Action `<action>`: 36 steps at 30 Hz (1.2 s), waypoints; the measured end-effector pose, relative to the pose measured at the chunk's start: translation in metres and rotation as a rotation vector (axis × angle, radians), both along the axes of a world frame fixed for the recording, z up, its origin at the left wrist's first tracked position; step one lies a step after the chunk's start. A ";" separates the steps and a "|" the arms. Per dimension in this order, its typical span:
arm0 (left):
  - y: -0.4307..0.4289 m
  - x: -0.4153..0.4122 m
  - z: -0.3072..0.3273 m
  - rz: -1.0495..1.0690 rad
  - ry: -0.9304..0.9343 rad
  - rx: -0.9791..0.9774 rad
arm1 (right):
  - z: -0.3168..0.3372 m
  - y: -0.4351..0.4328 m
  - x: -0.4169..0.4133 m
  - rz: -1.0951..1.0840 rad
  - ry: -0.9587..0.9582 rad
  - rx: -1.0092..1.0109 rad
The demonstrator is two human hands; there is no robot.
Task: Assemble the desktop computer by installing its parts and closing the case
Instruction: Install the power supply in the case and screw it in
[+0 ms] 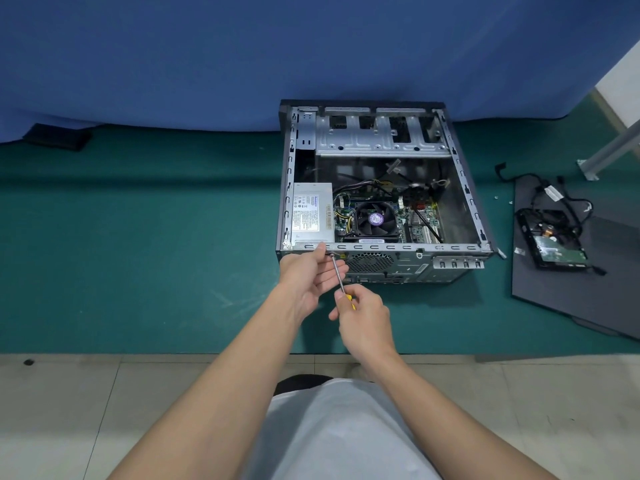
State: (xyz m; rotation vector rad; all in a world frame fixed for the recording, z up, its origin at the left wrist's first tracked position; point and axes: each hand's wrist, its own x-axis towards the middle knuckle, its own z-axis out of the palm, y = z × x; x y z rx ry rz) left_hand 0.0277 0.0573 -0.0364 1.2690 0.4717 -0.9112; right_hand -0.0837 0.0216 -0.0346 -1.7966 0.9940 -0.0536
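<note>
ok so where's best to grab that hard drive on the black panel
Likely by its two long side edges, from above at the near end. The hard drive lies flat on the black panel, circuit board up, and cables bunch over its far end, so the near sides look free and a hold there avoids touching the board.
</note>
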 end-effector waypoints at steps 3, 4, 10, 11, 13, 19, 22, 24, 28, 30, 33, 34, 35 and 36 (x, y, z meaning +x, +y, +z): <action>0.001 0.000 0.001 0.005 0.008 -0.008 | 0.001 0.000 0.002 0.016 0.020 0.008; 0.001 0.000 0.002 0.007 0.012 -0.011 | 0.002 -0.002 0.003 0.007 0.021 0.032; 0.001 0.000 0.001 0.005 0.014 -0.019 | 0.008 -0.005 0.007 -0.225 -0.123 0.528; 0.001 0.000 0.000 -0.011 0.010 -0.016 | 0.009 -0.005 0.007 -0.262 -0.164 0.638; 0.003 -0.002 -0.001 -0.057 0.017 -0.025 | 0.010 -0.005 0.008 -0.342 -0.245 0.922; 0.004 -0.003 -0.002 -0.065 0.033 -0.057 | 0.008 -0.006 0.007 -0.496 -0.324 1.359; 0.001 -0.002 -0.004 -0.057 -0.031 -0.002 | 0.006 -0.002 0.002 -0.357 -0.124 0.930; 0.000 -0.002 -0.007 -0.064 -0.071 0.026 | 0.003 0.001 0.000 -0.297 -0.039 0.668; -0.002 -0.006 -0.009 -0.005 -0.083 0.028 | 0.001 0.002 0.005 -0.393 -0.084 0.785; -0.003 -0.007 -0.008 -0.005 -0.039 -0.008 | 0.003 0.001 0.007 -0.488 -0.165 1.136; -0.003 -0.005 -0.005 -0.026 -0.007 -0.024 | 0.003 0.000 0.009 -0.545 -0.206 1.299; -0.004 -0.004 -0.005 -0.019 -0.018 -0.005 | 0.003 0.002 0.008 -0.531 -0.194 1.223; -0.005 -0.004 -0.006 -0.007 -0.030 0.014 | 0.003 0.003 0.007 -0.498 -0.167 1.102; -0.005 -0.005 -0.006 0.006 -0.038 0.023 | 0.003 0.005 0.005 -0.452 -0.131 0.973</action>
